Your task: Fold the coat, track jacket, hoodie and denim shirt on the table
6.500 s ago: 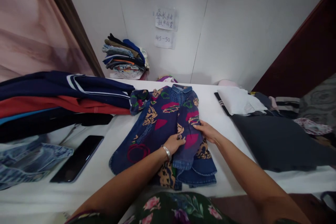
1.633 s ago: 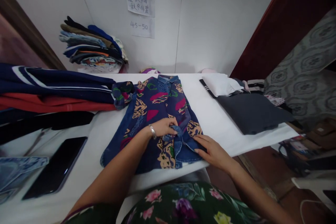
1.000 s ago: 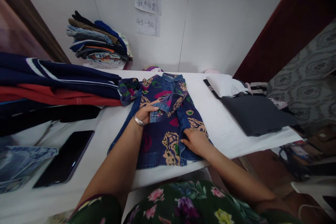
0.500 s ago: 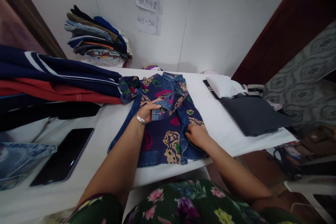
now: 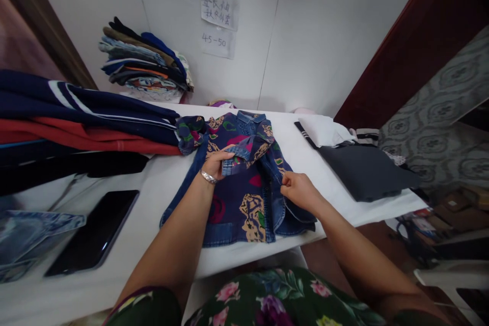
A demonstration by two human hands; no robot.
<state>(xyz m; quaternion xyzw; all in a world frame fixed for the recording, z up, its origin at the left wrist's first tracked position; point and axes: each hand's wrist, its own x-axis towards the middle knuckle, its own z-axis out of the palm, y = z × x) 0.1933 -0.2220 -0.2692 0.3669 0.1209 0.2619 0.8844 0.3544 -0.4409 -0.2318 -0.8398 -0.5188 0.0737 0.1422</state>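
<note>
A patterned denim shirt (image 5: 244, 198) lies front up on the white table, its collar toward the wall. My left hand (image 5: 214, 164) is closed on the cuff of one sleeve, which is folded across the chest. With fingers pinched, my right hand (image 5: 300, 189) grips the shirt's right front edge and holds it slightly raised. The other sleeve sticks out at the upper left, bunched against a pile of clothes.
Dark blue and red garments (image 5: 91, 132) are heaped at the left, near a black phone (image 5: 93, 232) and a light denim piece (image 5: 34, 237). Folded clothes (image 5: 145, 61) are stacked by the wall. A dark grey folded garment (image 5: 369, 170) lies right, by the table's edge.
My right hand has moved up and to the right, drawing the shirt's right edge outward. My left hand stays on the cuff. The view has shifted slightly.
</note>
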